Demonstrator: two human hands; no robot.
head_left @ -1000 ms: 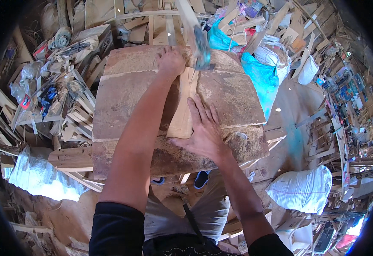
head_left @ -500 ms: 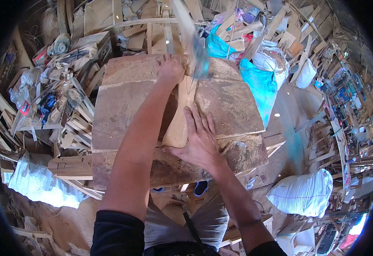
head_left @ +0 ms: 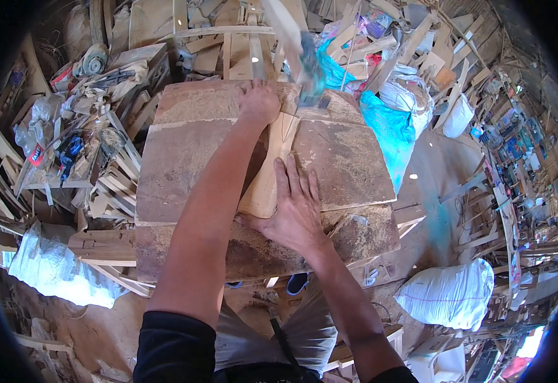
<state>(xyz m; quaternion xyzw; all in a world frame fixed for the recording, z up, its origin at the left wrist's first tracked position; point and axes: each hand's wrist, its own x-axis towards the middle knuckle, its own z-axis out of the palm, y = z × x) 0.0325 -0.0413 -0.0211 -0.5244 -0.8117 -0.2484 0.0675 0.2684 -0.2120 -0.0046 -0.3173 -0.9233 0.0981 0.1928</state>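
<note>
A flat, pale piece of wood (head_left: 267,182) lies on a brown, sawdust-covered work surface (head_left: 196,153). It is narrow at the middle and wider at the near end, with a thin drawn line near its far end. My left hand (head_left: 260,103) is curled at the far left of the wood, fingers bent over and partly hidden. My right hand (head_left: 295,207) grips the near end, its fingers laid along the right side and the thumb around the end. Just beyond the wood, a pale upright machine part (head_left: 285,29) meets a blurred dark and teal part (head_left: 309,73).
Wood scraps and a tool-strewn bench (head_left: 68,147) crowd the left. Teal sacks (head_left: 387,127) stand beyond the right edge of the surface. A full white sack (head_left: 448,293) sits on the floor at lower right, and wrapped plastic (head_left: 62,271) lies at lower left.
The wood has turned slightly, its far end shifting right and its near end left. Both hands have moved a little with it. The blurred teal part appears slightly farther right.
</note>
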